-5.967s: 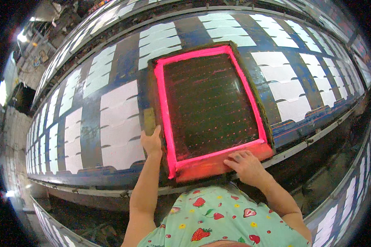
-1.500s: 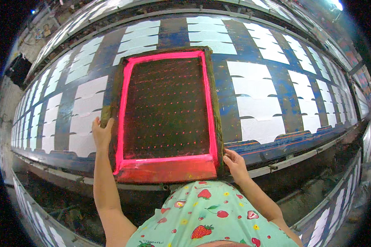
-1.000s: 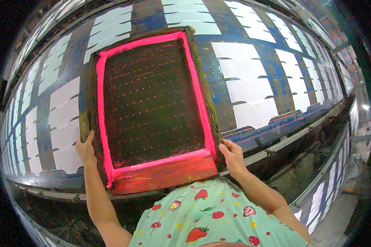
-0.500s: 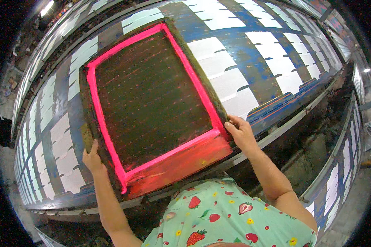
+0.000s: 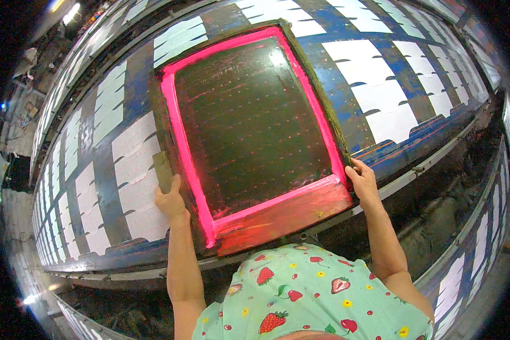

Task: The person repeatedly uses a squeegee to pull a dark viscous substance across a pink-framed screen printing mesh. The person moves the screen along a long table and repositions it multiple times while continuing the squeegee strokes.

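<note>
A large screen-printing frame (image 5: pixel 255 130) with a dark mesh lies over the long table, tilted in view. Bright pink ink (image 5: pixel 181 130) lines the inside of its border, and the wide near end is smeared red. My left hand (image 5: pixel 173 199) grips the frame's left side near its lower part, by a brownish block. At the near right corner my right hand (image 5: pixel 362 180) holds the edge, thumb on top. Whatever lies under the frame is hidden. Just left of it, white cut pieces (image 5: pixel 136 164) carry faint small pink dots.
Rows of white cut pieces (image 5: pixel 374 85) lie on the blue-stained table (image 5: pixel 345 122). A metal rail (image 5: pixel 402 181) runs along its near edge. Similar tables with white pieces (image 5: pixel 450 289) stand at the lower right and far left. Lamps (image 5: pixel 71 13) glow at upper left.
Both hands have shifted the frame to the right along the table. A column of white pieces with faint pink dots now shows at its left; a white column at its right is now covered.
</note>
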The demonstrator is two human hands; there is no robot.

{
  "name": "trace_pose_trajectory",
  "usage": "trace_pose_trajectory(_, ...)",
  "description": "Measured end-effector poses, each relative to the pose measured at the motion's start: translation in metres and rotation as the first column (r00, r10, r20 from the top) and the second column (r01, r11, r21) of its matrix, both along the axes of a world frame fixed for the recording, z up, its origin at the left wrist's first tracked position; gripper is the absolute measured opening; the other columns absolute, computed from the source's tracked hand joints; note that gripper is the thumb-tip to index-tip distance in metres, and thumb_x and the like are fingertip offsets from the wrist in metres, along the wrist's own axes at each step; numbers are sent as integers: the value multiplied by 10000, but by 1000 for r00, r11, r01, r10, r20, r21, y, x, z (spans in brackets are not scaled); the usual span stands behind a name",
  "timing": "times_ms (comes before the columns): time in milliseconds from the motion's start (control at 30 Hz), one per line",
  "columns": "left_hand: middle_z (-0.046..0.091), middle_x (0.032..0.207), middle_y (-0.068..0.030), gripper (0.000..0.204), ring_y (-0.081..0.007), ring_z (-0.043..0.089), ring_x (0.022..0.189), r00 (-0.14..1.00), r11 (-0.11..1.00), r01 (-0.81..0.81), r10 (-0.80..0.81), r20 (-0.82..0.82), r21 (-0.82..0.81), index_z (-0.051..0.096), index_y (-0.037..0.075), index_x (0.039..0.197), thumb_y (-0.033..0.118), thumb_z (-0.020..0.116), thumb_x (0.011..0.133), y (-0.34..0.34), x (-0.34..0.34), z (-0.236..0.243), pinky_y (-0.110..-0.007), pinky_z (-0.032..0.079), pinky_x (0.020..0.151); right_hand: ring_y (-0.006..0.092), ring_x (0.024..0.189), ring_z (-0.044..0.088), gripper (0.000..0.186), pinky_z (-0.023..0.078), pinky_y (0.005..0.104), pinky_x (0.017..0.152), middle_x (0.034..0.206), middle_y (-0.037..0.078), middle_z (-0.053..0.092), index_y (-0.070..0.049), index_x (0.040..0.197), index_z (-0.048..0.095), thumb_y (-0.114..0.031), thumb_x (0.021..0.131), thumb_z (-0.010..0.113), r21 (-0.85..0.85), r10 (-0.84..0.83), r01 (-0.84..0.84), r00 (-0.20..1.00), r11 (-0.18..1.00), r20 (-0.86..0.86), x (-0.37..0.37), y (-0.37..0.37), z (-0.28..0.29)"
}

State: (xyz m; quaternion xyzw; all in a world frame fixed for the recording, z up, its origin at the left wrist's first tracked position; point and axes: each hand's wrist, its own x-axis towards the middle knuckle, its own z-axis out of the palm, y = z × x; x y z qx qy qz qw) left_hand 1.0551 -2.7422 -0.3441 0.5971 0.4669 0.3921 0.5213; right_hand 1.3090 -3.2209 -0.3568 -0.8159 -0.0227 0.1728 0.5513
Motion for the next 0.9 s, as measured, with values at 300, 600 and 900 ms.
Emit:
trace_pose_trajectory(300,774,1117,-99,335,-219,706,975,995,1000,-21,22,-100,12,746,-35,1195,123,889,936,-34,19,6,-387,557,899,153,980,706,438,572,334,903,1109,103,790,12,1451,701,-142,1041,716,118,22,-17,999,993,-38,21,-38,-4)
trace_pose_trajectory(600,775,1092,-87,345,-212,702,961,992,1000,8,-7,-130,6,759,-17,1196,158,897,933,-27,20,-11,-376,548,880,434,1312,621,580,480,558,1134,1373,208,688,-89,1454,676,-244,917,831,-633,643,-235,532,737,551,-34,-10,58)
trace_pose_trajectory(900,778,1034,-88,350,-211,709,944,980,997,13,1,-200,71,766,-12,1127,249,900,937,-29,19,-10,-380,550,877,359,1193,708,504,531,498,1094,1265,135,738,-97,1375,728,-118,872,748,-709,902,-573,140,411,409,-100,63,82)
